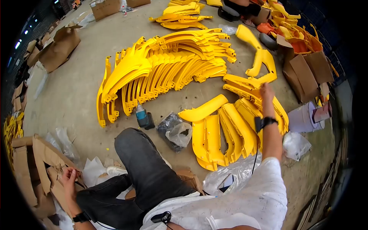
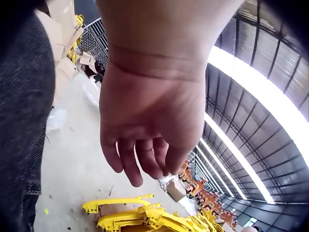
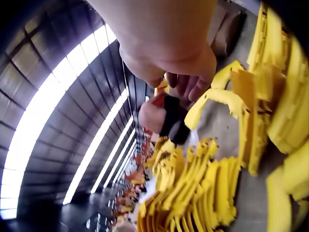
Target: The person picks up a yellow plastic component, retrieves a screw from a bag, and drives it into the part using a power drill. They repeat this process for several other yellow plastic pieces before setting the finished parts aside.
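My right hand (image 1: 267,94) reaches out over a row of nested yellow curved plastic parts (image 1: 239,128). Just beyond its fingers is a forked yellow part (image 1: 264,63), its long upper end blurred. From the right wrist, my fingers (image 3: 195,87) hang loosely curled, close to an arched yellow part (image 3: 217,96), and nothing shows in their grasp. My left hand (image 1: 69,178) hovers beside my knee near a torn cardboard box (image 1: 48,165). Its fingers are relaxed and hold nothing in the left wrist view.
A long stack of yellow parts (image 1: 168,69) spreads across the concrete floor. A blue cordless drill (image 1: 143,117) and a plastic bag (image 1: 174,130) of dark small items lie before me. To the right stand a white bucket (image 1: 303,117) and cardboard boxes (image 1: 306,74). Another person (image 1: 245,7) sits at the back.
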Action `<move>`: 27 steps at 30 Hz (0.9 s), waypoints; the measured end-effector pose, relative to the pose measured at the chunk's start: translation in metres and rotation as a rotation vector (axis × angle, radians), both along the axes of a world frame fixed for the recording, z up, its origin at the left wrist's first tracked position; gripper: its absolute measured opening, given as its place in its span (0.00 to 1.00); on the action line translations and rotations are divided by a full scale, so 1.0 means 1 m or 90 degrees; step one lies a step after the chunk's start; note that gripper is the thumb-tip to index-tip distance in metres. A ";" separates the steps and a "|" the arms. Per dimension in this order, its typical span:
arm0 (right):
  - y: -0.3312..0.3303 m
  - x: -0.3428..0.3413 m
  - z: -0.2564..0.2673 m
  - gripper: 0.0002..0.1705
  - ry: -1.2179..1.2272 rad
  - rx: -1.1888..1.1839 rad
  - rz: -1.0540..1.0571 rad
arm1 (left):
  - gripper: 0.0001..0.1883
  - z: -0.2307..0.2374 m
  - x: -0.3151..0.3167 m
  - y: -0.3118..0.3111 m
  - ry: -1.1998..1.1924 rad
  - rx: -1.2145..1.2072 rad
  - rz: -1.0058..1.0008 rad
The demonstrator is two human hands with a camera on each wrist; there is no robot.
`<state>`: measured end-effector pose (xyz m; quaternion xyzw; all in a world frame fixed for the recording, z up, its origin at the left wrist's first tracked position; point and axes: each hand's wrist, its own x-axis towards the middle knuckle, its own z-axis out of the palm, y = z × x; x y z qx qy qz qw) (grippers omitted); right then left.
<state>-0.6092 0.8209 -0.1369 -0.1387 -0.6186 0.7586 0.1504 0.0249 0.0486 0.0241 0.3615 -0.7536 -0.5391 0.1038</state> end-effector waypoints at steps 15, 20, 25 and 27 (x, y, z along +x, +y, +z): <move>-0.282 0.286 -0.124 0.18 -0.208 0.280 0.582 | 0.15 0.073 -0.128 0.136 0.315 -0.020 -0.379; -0.305 0.270 -0.151 0.12 -0.184 0.396 0.425 | 0.08 0.076 -0.172 0.183 0.393 -0.011 -0.493; -0.321 0.217 -0.166 0.13 -0.132 0.421 0.373 | 0.08 0.081 -0.196 0.157 0.304 -0.054 -0.552; -0.382 0.191 -0.131 0.15 -0.073 0.305 0.366 | 0.08 0.078 -0.217 0.126 0.129 0.010 -0.661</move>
